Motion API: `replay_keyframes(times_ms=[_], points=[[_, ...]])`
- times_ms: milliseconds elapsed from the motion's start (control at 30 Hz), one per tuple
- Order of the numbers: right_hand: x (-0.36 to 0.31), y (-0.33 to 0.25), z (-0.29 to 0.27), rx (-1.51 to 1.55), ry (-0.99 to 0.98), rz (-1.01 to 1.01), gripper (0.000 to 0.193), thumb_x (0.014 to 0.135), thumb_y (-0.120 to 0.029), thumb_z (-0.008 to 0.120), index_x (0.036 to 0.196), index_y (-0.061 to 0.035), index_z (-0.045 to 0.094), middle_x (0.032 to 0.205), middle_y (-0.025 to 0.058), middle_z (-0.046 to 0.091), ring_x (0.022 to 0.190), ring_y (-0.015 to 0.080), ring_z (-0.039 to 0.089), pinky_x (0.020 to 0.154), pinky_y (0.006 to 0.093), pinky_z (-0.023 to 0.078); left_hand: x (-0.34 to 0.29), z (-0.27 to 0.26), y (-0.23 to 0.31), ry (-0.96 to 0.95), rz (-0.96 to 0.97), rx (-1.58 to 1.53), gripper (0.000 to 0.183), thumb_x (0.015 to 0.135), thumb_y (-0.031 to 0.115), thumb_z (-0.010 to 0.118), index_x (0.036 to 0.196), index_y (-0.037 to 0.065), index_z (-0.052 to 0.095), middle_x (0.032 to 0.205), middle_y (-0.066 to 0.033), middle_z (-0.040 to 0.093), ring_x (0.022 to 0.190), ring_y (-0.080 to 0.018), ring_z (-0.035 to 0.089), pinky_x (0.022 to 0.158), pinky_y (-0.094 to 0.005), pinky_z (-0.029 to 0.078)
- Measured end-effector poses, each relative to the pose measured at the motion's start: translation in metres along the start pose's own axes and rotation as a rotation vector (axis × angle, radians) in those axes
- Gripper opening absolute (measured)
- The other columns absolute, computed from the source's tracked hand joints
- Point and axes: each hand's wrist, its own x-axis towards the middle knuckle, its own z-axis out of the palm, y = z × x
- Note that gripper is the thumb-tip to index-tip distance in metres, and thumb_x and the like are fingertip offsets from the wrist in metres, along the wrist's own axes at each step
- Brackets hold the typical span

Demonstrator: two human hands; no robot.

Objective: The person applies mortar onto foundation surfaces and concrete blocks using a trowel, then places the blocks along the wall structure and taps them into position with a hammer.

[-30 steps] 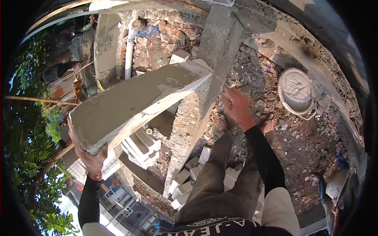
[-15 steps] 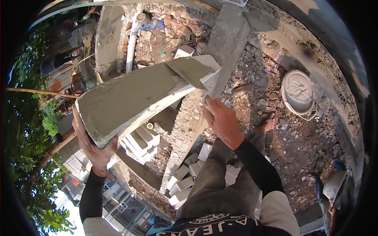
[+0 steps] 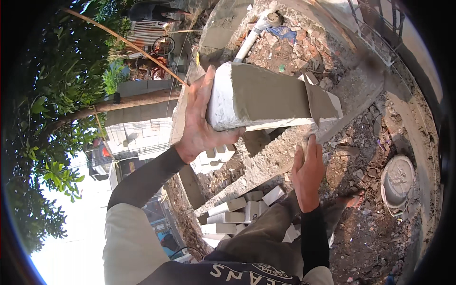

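A long white block (image 3: 221,97) has a smooth layer of wet grey mortar (image 3: 270,92) along its upper face. My left hand (image 3: 199,116) is clasped around its near left end, fingers up one edge and thumb along the lower side. Across the mortar near the right end lies a flat trowel blade (image 3: 323,102). My right hand (image 3: 308,173) is closed around the trowel's handle, which the fingers mostly hide. A strip of bare white shows at the block's right tip, beyond the blade.
Below the block runs a rough concrete beam (image 3: 266,164), with several loose white blocks (image 3: 232,213) piled beside my legs. A round bucket (image 3: 398,178) of grey mix stands right, on rubble. A white pipe (image 3: 251,42) lies beyond. A thin pole (image 3: 126,42) crosses upper left.
My view has turned, so the block and both hands appear farther right and the block's end face shows more. The left hand still grips the end; the trowel stays near the right tip.
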Motion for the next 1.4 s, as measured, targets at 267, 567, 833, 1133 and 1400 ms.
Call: replay_keyframes(times_ms=[267, 567, 833, 1133, 1400], points=[[-0.048, 0.013, -0.012, 0.017, -0.034, -0.177, 0.044, 0.098, -0.013, 0.06, 0.138, 0.003, 0.051, 0.108, 0.0221, 0.058, 0.092, 0.0434, 0.063, 0.074, 0.0479, 0.052, -0.008, -0.022, 0.002, 0.001, -0.024, 0.072, 0.127, 0.056, 0.03, 0.093, 0.158, -0.003, 0.024, 0.138, -0.0206, 0.045, 0.128, -0.0344, 0.044, 0.113, -0.0446, 0.036], [-0.016, 0.196, 0.024, -0.175, -0.028, 0.14, 0.046, 0.097, -0.021, 0.06, 0.138, -0.003, 0.052, 0.118, 0.022, 0.062, 0.096, 0.0432, 0.065, 0.078, 0.0501, 0.055, 0.003, -0.003, 0.005, 0.013, 0.031, 0.108, 0.118, 0.066, 0.037, 0.087, 0.157, -0.005, 0.025, 0.134, -0.0211, 0.049, 0.123, -0.0356, 0.048, 0.107, -0.0452, 0.039], [-0.113, 0.296, -0.092, -0.37, 0.281, 0.333, 0.045, 0.096, -0.025, 0.056, 0.134, -0.0013, 0.053, 0.116, 0.0247, 0.062, 0.095, 0.0461, 0.065, 0.077, 0.0521, 0.054, -0.048, -0.022, -0.063, 0.036, -0.115, 0.2, 0.111, 0.08, 0.051, 0.08, 0.157, -0.005, 0.022, 0.15, -0.0264, 0.04, 0.134, -0.0366, 0.047, 0.109, -0.0493, 0.04], [-0.081, 0.543, -0.22, -0.513, 0.2, 0.967, 0.049, 0.095, -0.043, 0.052, 0.116, 0.0007, 0.06, 0.099, 0.0325, 0.069, 0.09, 0.0471, 0.07, 0.078, 0.0568, 0.054, -0.084, -0.072, -0.135, 0.066, -0.113, 0.332, 0.066, 0.088, 0.041, 0.077, 0.126, -0.01, 0.059, 0.121, -0.026, 0.064, 0.105, -0.0377, 0.063, 0.091, -0.051, 0.047], [-0.106, 0.505, -0.192, 0.711, 0.338, 1.047, 0.046, 0.1, -0.048, 0.059, 0.123, -0.0088, 0.063, 0.075, -0.0004, 0.056, 0.055, 0.0096, 0.052, 0.047, 0.0273, 0.044, -0.086, -0.094, -0.133, 0.004, -0.226, 0.375, 0.064, 0.091, 0.042, 0.072, 0.126, -0.009, 0.057, 0.126, -0.0254, 0.059, 0.111, -0.0366, 0.058, 0.096, -0.0516, 0.044]])
